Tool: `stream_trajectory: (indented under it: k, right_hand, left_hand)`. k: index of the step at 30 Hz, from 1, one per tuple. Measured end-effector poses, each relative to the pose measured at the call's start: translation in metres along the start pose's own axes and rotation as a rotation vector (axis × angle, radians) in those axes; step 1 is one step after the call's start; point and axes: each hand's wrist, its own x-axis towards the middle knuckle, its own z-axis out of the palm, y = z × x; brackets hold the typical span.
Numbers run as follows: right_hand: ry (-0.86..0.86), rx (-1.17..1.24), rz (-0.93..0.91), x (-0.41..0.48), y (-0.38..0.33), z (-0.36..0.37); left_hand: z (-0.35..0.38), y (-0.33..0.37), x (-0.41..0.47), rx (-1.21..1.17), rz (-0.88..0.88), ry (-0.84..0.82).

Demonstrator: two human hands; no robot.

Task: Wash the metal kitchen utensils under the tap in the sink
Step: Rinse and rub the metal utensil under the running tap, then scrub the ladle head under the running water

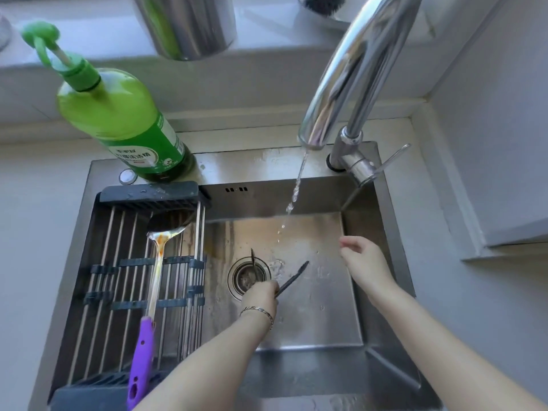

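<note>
The left hand [261, 295] grips two utensils above the drain [240, 278]: a dark one [293, 277] juts from its fist toward the falling water [296, 188], a thin metal one [253, 261] rises over the drain. The right hand [360, 256] hovers empty, fingers relaxed, near the sink [361, 221] right wall

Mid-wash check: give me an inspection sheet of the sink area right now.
Surface: steel sink wet, stained near the drain.
Job's things: dark tongs in the basin by the drain; purple-handled utensil with orange residue lying on the rack; tap running.
Clutter: green soap bottle on the sink's back ledge.
Grips: left hand holds the tongs; right hand open, empty.
Cables: nothing seen.
Surroundings: metal container on the sill.
</note>
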Motion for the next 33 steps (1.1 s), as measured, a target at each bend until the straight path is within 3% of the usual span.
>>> stream_trajectory:
  k: [6,11,13,15,17,19,21,24,26,28,33]
  right_hand:
    - [-0.050,-0.057,-0.002,-0.013,0.027,0.004]
    - [-0.063,-0.075,-0.013,-0.026,0.036,-0.002]
    - [-0.075,-0.077,-0.019,-0.032,0.033,-0.002]
    - [-0.085,-0.067,-0.021,-0.039,0.025,0.000]
    - [-0.100,-0.048,-0.010,-0.047,0.015,0.003]
    - [-0.111,-0.017,-0.006,-0.057,0.005,0.008]
    - [-0.137,0.015,-0.007,-0.069,-0.006,0.013]
    - [-0.232,-0.042,-0.059,-0.087,-0.022,0.019]
    - [-0.274,-0.051,-0.075,-0.098,-0.031,0.019]
    - [-0.279,-0.015,-0.055,-0.106,-0.035,0.016]
    - [-0.247,-0.008,-0.031,-0.110,-0.030,0.002]
  left_hand:
    - [0.036,0.002,0.006,-0.100,0.052,-0.144]
    - [0.024,0.005,-0.005,-0.218,0.076,-0.096]
    - [0.000,0.004,-0.020,-0.239,0.092,0.032]
    - [-0.030,-0.005,-0.040,-0.164,0.092,0.286]
    - [-0.058,-0.026,-0.060,-0.112,0.021,0.560]
    - [-0.080,-0.054,-0.077,-0.147,-0.123,0.720]
    - [-0.096,-0.084,-0.087,-0.171,-0.308,0.672]
    - [-0.102,-0.114,-0.091,-0.220,-0.540,0.307]
    - [-0.102,-0.120,-0.095,-0.349,-0.557,0.125]
    - [-0.103,-0.123,-0.097,-0.409,-0.536,0.129]
    - [-0.115,-0.131,-0.126,-0.412,-0.453,0.343]
